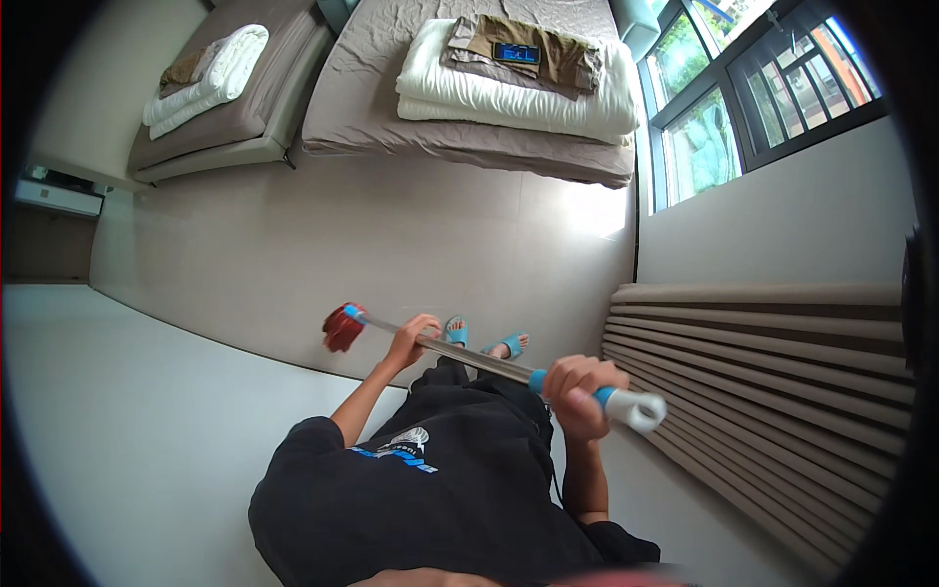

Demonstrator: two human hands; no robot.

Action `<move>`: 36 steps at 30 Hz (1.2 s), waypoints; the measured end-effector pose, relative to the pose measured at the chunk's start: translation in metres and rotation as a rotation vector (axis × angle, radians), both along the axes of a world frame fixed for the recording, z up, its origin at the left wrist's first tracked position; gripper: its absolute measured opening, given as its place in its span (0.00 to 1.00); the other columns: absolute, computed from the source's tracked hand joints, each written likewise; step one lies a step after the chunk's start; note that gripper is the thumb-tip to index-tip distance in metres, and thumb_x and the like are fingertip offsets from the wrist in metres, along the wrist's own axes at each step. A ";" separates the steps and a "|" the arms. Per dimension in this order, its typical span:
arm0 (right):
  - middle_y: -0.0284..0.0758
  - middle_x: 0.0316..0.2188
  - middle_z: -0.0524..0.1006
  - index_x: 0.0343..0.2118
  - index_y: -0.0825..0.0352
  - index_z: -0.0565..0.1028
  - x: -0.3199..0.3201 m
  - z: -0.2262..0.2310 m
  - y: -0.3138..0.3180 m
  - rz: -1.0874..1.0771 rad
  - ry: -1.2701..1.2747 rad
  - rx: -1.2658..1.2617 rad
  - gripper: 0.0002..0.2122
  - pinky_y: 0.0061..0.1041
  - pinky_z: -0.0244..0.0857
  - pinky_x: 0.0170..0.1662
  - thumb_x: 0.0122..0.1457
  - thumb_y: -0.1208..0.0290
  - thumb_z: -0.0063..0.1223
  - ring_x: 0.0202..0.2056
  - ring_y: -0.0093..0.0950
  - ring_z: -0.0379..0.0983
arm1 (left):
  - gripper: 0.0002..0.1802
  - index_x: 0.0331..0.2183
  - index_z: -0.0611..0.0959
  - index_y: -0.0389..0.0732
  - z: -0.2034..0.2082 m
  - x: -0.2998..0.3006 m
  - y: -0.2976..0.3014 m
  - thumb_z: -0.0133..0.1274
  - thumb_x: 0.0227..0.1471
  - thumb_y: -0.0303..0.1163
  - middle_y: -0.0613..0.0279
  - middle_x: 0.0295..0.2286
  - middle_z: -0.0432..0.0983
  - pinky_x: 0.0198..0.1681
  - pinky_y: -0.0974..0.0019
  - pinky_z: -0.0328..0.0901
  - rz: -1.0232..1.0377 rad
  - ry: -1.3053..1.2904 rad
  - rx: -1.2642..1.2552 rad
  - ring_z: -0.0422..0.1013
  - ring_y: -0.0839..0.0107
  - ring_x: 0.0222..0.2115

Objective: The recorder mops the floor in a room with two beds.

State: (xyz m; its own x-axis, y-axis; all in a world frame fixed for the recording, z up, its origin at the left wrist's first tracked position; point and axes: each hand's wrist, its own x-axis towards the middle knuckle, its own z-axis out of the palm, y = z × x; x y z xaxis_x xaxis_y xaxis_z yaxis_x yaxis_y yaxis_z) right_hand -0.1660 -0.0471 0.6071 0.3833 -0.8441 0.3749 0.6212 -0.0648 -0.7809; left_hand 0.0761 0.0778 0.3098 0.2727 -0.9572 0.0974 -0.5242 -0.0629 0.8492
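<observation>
A mop (479,360) with a silver metal pole, blue collars, a white end grip and a dark red head crosses in front of my body, held in both hands. My left hand (414,338) is closed round the pole on the side towards the red head (342,330), which hangs at the left. Near the white grip (636,409), my right hand (580,391) wraps the handle between two blue collars. The head is slightly blurred, so its exact material is hard to make out. Below the pole are my feet in light blue slippers (509,345).
Beyond the tiled floor (381,225) stands a bed (342,108) with a folded white quilt (499,103), brown cloth and a dark device (515,53) on top. Another bed (235,108) is far left. A window (699,137) and a long pleated curtain (753,391) line the right side.
</observation>
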 end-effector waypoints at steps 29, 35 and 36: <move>0.29 0.07 0.62 0.13 0.66 0.62 -0.111 -0.001 0.074 -0.652 0.415 -0.334 0.11 0.21 0.56 0.15 0.45 0.78 0.51 0.10 0.22 0.60 | 0.11 0.23 0.83 0.38 -0.082 -0.222 -0.175 0.62 0.39 0.36 0.48 0.19 0.74 0.26 0.56 0.66 -1.171 0.120 -0.016 0.72 0.53 0.21; 0.29 0.10 0.61 0.16 0.64 0.63 -0.122 -0.094 0.042 -0.518 0.208 0.061 0.10 0.23 0.53 0.20 0.51 0.77 0.47 0.13 0.22 0.55 | 0.19 0.18 0.81 0.37 -0.161 -0.129 -0.118 0.63 0.38 0.45 0.48 0.15 0.72 0.21 0.54 0.63 -1.036 -0.104 0.448 0.69 0.55 0.16; 0.29 0.11 0.61 0.16 0.64 0.63 -0.122 -0.107 0.038 -0.477 0.165 0.135 0.10 0.24 0.53 0.22 0.52 0.77 0.46 0.14 0.22 0.55 | 0.20 0.19 0.80 0.37 -0.170 -0.113 -0.107 0.62 0.38 0.46 0.49 0.15 0.73 0.21 0.53 0.63 -1.026 -0.126 0.486 0.69 0.55 0.16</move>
